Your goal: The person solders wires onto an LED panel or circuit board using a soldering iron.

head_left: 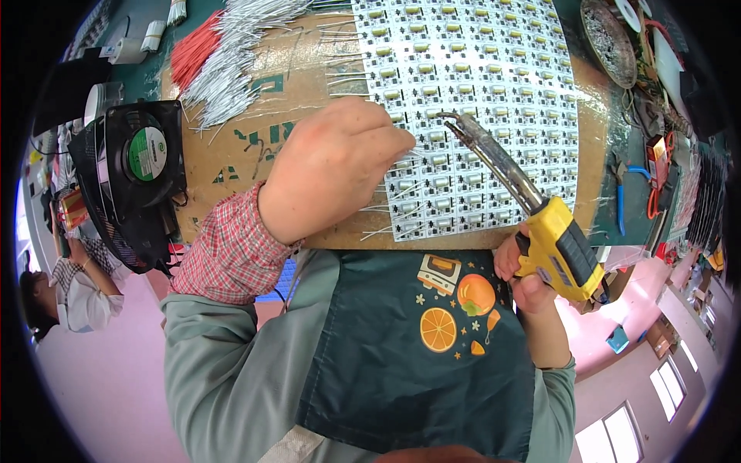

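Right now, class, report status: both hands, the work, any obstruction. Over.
Left hand presses thin wires onto white circuit panel. Right hand shut on yellow soldering iron, tip over the panel. No obstruction at the tip.

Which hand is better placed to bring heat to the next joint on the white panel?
Right, most likely. The right hand grips the yellow soldering iron, its tip over the panel of small boards. The left hand rests on the panel's edge by the white wires.

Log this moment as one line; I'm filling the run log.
left hand: pressing wire onto circuit panel | right hand: gripping yellow soldering iron, tip above panel | fan at left
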`<state>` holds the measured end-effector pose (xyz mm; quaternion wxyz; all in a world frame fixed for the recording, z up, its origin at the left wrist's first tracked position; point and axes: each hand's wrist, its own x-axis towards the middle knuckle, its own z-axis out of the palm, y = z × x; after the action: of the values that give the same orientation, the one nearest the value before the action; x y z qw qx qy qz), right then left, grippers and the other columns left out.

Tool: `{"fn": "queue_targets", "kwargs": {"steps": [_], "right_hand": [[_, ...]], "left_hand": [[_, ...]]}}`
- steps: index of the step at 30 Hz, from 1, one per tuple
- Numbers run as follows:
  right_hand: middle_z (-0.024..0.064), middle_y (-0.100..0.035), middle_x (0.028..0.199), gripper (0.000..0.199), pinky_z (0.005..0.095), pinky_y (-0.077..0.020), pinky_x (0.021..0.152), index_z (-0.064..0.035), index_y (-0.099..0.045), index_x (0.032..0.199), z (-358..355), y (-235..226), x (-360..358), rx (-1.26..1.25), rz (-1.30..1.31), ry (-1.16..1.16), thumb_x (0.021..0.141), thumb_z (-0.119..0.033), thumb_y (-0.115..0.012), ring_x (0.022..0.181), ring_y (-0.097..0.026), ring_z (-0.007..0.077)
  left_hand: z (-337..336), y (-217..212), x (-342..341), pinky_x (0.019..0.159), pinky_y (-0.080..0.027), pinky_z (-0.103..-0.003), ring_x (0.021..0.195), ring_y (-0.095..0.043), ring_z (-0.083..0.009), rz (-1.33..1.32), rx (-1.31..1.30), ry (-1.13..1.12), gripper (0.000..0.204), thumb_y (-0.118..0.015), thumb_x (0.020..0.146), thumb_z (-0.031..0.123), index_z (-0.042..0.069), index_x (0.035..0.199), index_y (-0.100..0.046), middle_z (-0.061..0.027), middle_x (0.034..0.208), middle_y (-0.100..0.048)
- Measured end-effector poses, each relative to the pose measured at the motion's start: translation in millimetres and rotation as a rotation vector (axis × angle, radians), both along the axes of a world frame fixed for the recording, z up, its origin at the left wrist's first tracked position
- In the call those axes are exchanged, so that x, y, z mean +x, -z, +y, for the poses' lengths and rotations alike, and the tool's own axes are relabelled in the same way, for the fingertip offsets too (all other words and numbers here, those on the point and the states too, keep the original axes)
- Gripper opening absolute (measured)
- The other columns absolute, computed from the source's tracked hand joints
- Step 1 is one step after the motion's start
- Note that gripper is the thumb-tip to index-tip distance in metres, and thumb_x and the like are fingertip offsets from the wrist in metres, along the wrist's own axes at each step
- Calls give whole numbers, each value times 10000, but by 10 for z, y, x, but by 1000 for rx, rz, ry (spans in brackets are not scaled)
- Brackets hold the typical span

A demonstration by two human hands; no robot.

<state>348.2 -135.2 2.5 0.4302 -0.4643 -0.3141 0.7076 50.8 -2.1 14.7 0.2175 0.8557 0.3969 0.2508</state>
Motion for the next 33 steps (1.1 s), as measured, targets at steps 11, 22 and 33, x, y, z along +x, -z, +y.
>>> {"fn": "queue_targets", "kwargs": {"steps": [11, 22, 33], "right_hand": [[-2, -463, 760, 870, 282, -395, 558, -69, -484, 1376, 25, -7, -23, -21, 3, 21, 725, -497, -869, 629, -465, 134], [-2, -458, 768, 925, 283, -406, 569, -65, -443, 1390, 11, -44, -12, -52, -39, -31, 720, -549, -860, 636, -467, 136], [32, -577, 850, 516, 283, -476, 621, -31, -566, 1194, -45, -3, 65, 118, -43, -111, 855, -345, -795, 725, -568, 131]], "left_hand": [[13, 2, -8, 697, -532, -396, 829, -632, -287, 6, 36, 6, 134, -689, 774, 60, 73, 907, -702, -75, 822, -612], [9, -51, -11, 706, -535, -397, 835, -638, -291, 1, 30, 5, 147, -707, 774, 58, 76, 920, -709, -80, 840, -627], [-14, -31, -10, 747, -534, -396, 869, -628, -293, -13, -10, -3, 188, -682, 768, 13, 69, 946, -705, -81, 873, -622]]}}
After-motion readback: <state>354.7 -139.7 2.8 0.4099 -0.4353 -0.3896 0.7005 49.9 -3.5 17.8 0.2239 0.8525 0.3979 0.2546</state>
